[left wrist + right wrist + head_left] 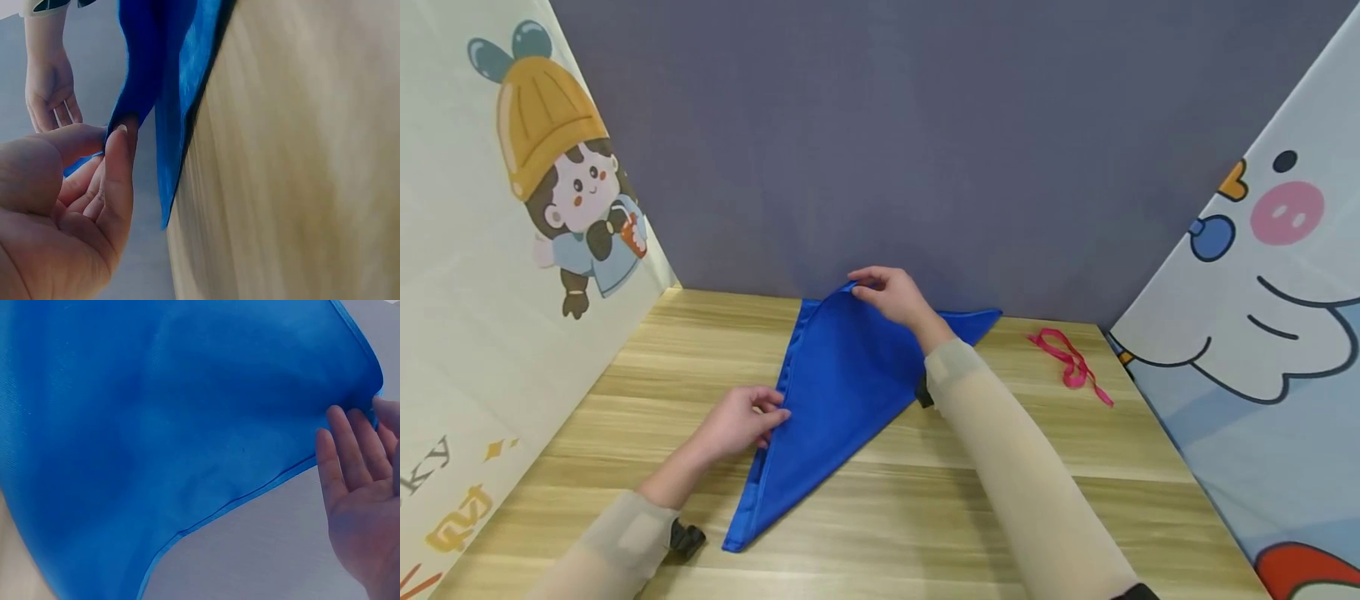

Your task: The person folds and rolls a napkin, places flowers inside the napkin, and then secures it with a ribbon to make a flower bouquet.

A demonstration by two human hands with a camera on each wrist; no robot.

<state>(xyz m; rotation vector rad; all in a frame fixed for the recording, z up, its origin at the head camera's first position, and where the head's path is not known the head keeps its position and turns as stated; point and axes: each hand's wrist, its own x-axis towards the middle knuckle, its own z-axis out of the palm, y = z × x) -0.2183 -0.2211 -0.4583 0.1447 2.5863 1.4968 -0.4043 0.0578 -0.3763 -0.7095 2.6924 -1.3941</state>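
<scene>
A blue cloth [850, 375] with stitched hems lies folded into a rough triangle on the wooden table. My right hand [891, 293] pinches its far corner between thumb and fingertips and holds it raised, so the fabric slopes down from there. In the right wrist view, the other fingers of the right hand [359, 481] stretch along the cloth's hem. Nearer to me, my left hand [741, 423] pinches the left edge. The left wrist view shows that edge of the cloth [140, 69] between the thumb and index finger of the left hand [75, 200].
A pink ribbon [1075, 367] lies loosely looped at the right of the table [970, 517]. Behind the table stands a grey wall panel [925, 150]. Cartoon-printed panels flank it on the left [467, 250] and right [1210, 317]. Dark straps circle both wrists.
</scene>
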